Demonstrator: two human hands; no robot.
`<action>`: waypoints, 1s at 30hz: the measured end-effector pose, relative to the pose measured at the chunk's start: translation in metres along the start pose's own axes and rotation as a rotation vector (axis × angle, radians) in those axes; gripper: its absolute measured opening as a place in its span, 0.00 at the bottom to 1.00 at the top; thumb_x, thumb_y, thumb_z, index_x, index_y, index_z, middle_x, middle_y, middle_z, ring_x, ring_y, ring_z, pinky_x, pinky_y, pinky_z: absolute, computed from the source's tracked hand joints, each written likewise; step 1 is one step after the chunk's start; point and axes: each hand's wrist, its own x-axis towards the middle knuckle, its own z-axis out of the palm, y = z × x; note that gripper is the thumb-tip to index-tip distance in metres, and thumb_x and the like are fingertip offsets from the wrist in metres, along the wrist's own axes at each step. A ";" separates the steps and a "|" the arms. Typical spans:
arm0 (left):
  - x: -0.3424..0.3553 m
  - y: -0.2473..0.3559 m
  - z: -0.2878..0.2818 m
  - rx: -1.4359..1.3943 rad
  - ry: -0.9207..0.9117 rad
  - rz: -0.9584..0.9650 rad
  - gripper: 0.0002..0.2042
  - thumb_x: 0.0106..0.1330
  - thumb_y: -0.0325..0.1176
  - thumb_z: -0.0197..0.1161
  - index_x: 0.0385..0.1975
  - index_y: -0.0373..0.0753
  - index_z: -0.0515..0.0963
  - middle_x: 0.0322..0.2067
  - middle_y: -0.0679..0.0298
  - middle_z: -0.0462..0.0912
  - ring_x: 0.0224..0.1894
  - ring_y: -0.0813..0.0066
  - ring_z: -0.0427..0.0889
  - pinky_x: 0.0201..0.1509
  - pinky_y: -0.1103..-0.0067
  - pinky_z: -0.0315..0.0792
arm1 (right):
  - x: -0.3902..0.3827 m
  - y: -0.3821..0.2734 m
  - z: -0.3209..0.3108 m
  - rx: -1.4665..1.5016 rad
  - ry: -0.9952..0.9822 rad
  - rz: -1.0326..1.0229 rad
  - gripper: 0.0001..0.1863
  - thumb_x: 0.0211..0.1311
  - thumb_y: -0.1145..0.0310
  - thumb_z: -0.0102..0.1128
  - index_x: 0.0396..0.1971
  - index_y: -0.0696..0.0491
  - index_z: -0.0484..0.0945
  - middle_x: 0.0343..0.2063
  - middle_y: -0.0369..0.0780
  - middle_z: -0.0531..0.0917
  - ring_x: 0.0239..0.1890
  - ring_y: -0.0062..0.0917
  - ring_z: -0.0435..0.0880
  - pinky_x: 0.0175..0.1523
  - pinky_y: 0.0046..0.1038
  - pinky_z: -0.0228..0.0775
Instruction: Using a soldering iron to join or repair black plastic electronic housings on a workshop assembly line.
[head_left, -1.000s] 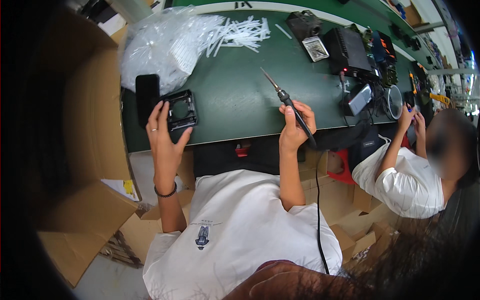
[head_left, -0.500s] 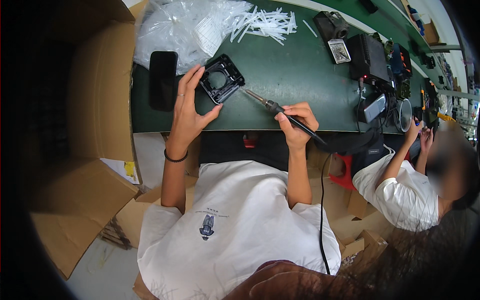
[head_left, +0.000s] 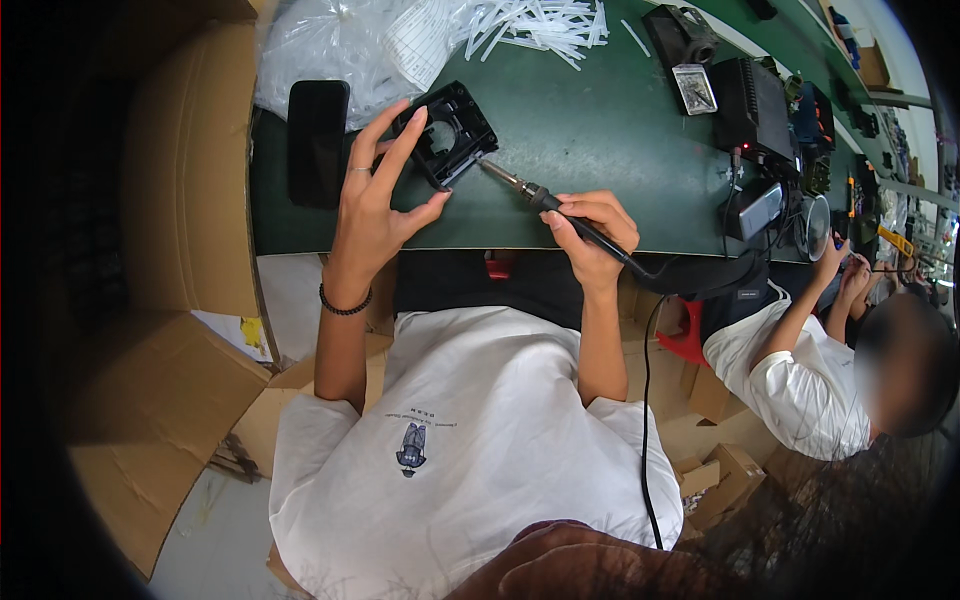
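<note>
My left hand point(head_left: 382, 205) grips a black square plastic housing point(head_left: 468, 108) with a large round opening, its fingers at the left side and its thumb near the lower edge. The housing lies tilted over the green tabletop. In my right hand point(head_left: 600, 238) is a soldering iron point(head_left: 541, 197), held like a pen and pointing up and to the left. Its metal tip is at the housing's lower right edge; whether it touches I cannot tell. A black cord hangs from the handle past my right arm.
A black phone point(head_left: 318, 145) lies left of the housing. Behind are a clear plastic bag point(head_left: 325, 50) and white plastic strips point(head_left: 545, 28). At right stand an iron holder point(head_left: 680, 35) and a black soldering station point(head_left: 750, 110). A co-worker point(head_left: 800, 380) sits at right; cardboard boxes point(head_left: 190, 170) stand left.
My left index finger has shifted farther over the housing's left side. The iron stays at the lower right edge, its tip slightly higher along it. The whole view has shifted a little.
</note>
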 end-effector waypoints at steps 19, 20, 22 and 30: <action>0.002 -0.001 0.000 0.029 -0.007 0.016 0.44 0.46 0.19 0.78 0.71 0.41 0.72 0.69 0.55 0.68 0.52 0.65 0.83 0.58 0.71 0.78 | 0.001 0.000 -0.004 0.061 -0.120 -0.041 0.12 0.48 0.83 0.78 0.34 0.59 0.86 0.37 0.48 0.89 0.37 0.29 0.90 0.41 0.25 0.82; 0.001 -0.002 0.000 0.030 -0.008 0.015 0.44 0.46 0.19 0.78 0.71 0.41 0.72 0.69 0.55 0.68 0.52 0.65 0.83 0.58 0.71 0.78 | 0.001 0.000 -0.004 0.054 -0.119 -0.042 0.12 0.48 0.83 0.78 0.34 0.59 0.86 0.37 0.47 0.89 0.37 0.30 0.90 0.42 0.25 0.83; 0.001 -0.003 0.001 0.032 -0.008 0.013 0.44 0.46 0.19 0.78 0.70 0.41 0.72 0.69 0.55 0.69 0.52 0.65 0.83 0.58 0.71 0.78 | 0.002 0.000 -0.004 0.057 -0.135 -0.046 0.12 0.48 0.83 0.77 0.34 0.59 0.86 0.37 0.47 0.89 0.37 0.30 0.90 0.42 0.25 0.83; 0.004 0.002 0.000 0.049 -0.003 0.015 0.44 0.45 0.19 0.78 0.70 0.41 0.72 0.69 0.55 0.69 0.53 0.65 0.81 0.58 0.71 0.78 | 0.004 -0.001 -0.004 0.039 -0.159 -0.096 0.12 0.48 0.83 0.77 0.34 0.59 0.86 0.37 0.48 0.89 0.37 0.30 0.90 0.41 0.26 0.83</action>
